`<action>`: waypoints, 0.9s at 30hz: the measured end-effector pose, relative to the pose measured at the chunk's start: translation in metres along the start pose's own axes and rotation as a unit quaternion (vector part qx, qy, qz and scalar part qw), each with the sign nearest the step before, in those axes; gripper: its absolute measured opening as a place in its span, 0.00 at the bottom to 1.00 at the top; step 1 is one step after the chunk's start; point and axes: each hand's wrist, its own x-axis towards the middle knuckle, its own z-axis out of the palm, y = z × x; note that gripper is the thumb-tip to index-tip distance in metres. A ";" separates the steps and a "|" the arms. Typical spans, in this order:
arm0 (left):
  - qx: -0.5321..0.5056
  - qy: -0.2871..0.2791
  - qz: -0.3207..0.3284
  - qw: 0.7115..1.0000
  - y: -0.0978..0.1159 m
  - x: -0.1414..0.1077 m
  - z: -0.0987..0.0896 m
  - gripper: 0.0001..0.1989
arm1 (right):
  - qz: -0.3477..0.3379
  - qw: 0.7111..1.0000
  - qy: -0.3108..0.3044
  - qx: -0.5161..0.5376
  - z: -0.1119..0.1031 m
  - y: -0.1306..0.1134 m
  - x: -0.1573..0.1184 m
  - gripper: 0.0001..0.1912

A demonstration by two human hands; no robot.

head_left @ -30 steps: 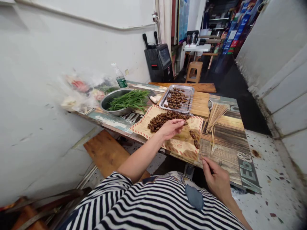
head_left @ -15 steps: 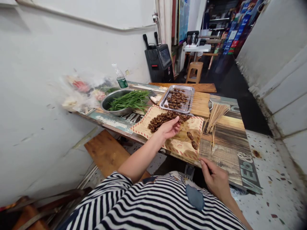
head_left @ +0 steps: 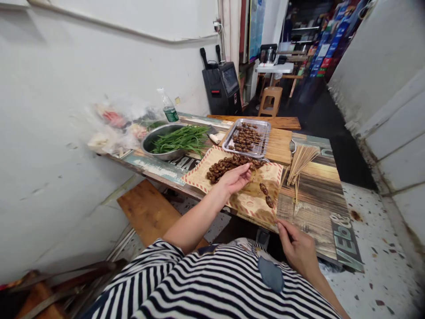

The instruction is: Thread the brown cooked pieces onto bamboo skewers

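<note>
My right hand [head_left: 297, 246] is closed in a pinch on the lower end of a thin skewer at the table's front edge. Brown silkworm pupae [head_left: 266, 195] are threaded on that skewer, which points up and away over a paper-like sheet with a red striped border [head_left: 194, 178]. My left hand [head_left: 237, 177] reaches across the sheet, its thumb and fingertips closed on a single brown pupa [head_left: 253, 167] at the right end of the pile. The heap of loose pupae [head_left: 221, 168] lies on the sheet, partly behind my left hand.
Behind the sheet, a metal tray [head_left: 229, 144] of filled skewers rests by a wooden board [head_left: 280, 146]. Bare skewers [head_left: 302, 161] lie fanned at right. A metal bowl [head_left: 146, 144] of green vegetables, a plastic bottle [head_left: 171, 113] and plastic bags [head_left: 114, 133] stand left, near the wall.
My left fingertips have moved slightly right and now pinch a pupa at the pile's end. My right hand and its skewer have hardly moved. The view has shifted a little.
</note>
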 end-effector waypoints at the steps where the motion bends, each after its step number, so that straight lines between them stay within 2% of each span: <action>1: 0.001 -0.002 0.013 1.000 0.000 -0.001 0.000 0.07 | -0.001 1.000 0.001 -0.001 0.000 0.000 0.000 0.14; 4: 0.004 -0.002 0.038 0.999 -0.001 -0.003 0.000 0.07 | -0.005 1.000 0.008 -0.001 0.001 0.000 -0.001 0.14; 9: -0.003 0.015 -0.014 1.000 -0.001 0.000 -0.003 0.01 | -0.006 1.000 0.004 -0.002 0.001 0.000 0.001 0.14; 18: -0.024 -0.023 0.010 0.999 -0.002 0.002 -0.008 0.07 | -0.026 1.000 0.006 0.007 -0.002 -0.006 0.003 0.13; 23: 0.009 -0.049 0.024 0.998 -0.003 -0.004 -0.006 0.10 | -0.024 0.999 0.038 -0.008 -0.005 -0.008 0.005 0.13; 27: 0.044 -0.065 0.030 0.996 -0.003 -0.009 -0.003 0.11 | -0.015 0.999 0.033 -0.011 -0.004 -0.008 0.005 0.13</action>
